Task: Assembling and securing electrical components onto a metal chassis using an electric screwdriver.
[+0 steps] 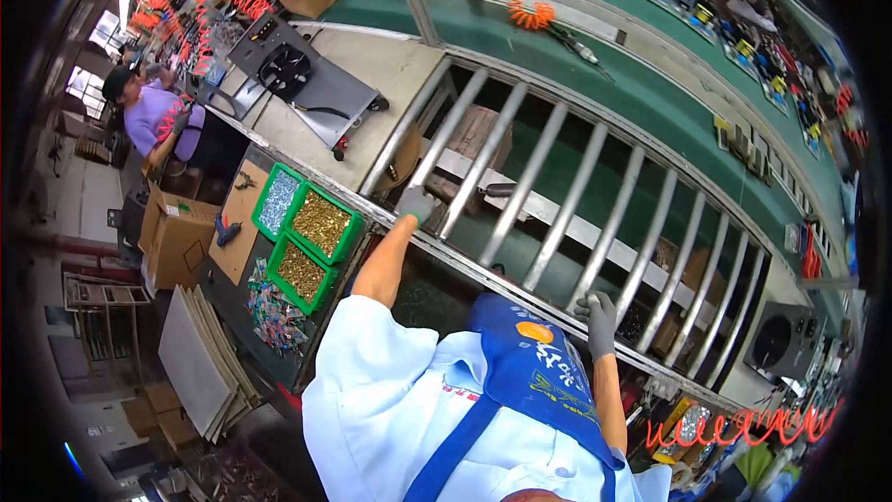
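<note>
Both my hands wear grey gloves and are at the near side of a roller conveyor (555, 214) with bare metal rollers. My left hand (421, 205) lies on the near rail at the left end, its fingers reaching over the rollers; it holds nothing that I can see. Farther right, my right hand (597, 316) is at the same rail, fingers apart and loosely bent beside a roller end. Beyond my left hand, on the bench section left of the rollers, stands a dark grey metal unit with a fan (302, 79) and small casters.
Left of me, green bins (325, 223) hold brass and silvery small parts, beside a pile of small coloured parts (274, 311). A cardboard box (181, 237) and leaning boards (200, 358) stand farther left. An orange coiled hose (530, 11) holds a driver. A person (153, 112) works beyond.
</note>
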A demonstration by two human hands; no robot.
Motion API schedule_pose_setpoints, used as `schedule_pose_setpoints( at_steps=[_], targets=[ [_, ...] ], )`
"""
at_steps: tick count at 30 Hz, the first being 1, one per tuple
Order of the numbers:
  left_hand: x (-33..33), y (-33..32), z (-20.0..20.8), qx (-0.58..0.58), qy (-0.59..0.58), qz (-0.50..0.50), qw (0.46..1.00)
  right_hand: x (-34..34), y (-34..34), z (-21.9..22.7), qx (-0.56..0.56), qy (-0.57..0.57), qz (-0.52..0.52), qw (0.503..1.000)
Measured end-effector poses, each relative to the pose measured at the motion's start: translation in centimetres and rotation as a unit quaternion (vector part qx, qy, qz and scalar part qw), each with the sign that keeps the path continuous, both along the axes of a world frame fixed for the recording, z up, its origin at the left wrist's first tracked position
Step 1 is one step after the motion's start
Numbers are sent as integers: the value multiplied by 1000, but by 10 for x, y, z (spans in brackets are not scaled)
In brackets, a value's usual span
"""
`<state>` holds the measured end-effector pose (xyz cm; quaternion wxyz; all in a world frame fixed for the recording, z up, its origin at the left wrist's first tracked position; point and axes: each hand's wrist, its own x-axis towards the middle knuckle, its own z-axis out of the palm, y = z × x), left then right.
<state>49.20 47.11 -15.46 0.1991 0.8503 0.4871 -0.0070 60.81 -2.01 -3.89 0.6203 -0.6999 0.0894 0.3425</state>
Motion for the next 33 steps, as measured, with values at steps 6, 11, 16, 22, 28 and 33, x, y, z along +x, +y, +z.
schedule_pose_setpoints(
  at_steps=[6, 11, 16, 22, 28, 33],
  targets=[
    [2, 168, 11, 115, 67, 23, 991, -9, 41, 22, -84, -44, 25, 995],
    [-54, 283, 7, 28, 148, 113, 982, -29, 26, 2, -164, -14, 41, 985],
    [-45, 290, 2, 0, 147, 105, 984, -42, 28, 12, -208, -50, 62, 975],
    [-27, 262, 37, 12, 206, 67, 976, -50, 42, -1, -240, -62, 122, 961],
    [-33, 219, 37, 66, 121, -10, 990, -42, 64, -10, -203, -105, 173, 958],
    [-7, 144, 59, 39, 184, -94, 978, -32, 95, 9, -180, -84, 195, 960]
  ],
)
